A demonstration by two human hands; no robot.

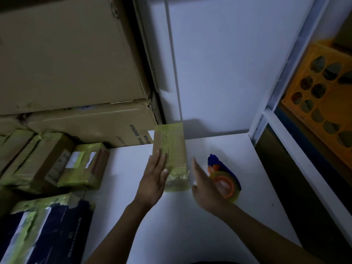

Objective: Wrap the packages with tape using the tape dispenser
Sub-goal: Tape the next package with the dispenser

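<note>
The package [170, 157] lay on the white table [171, 225] near the wall [219, 63], my left hand [155, 178] flat on it, my right hand [203, 183] open by the tape dispenser [224, 180]; cardboard boxes [66, 54] stacked left.

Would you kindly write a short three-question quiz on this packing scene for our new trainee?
1. True or false: the left hand touches the taped package with straight fingers.
2. The tape dispenser lies on the white table: A) left of that package, B) right of it, C) on top of it.
3. Does the right hand grip the dispenser?
Key: 1 true; 2 B; 3 no, its fingers are straight.
</note>
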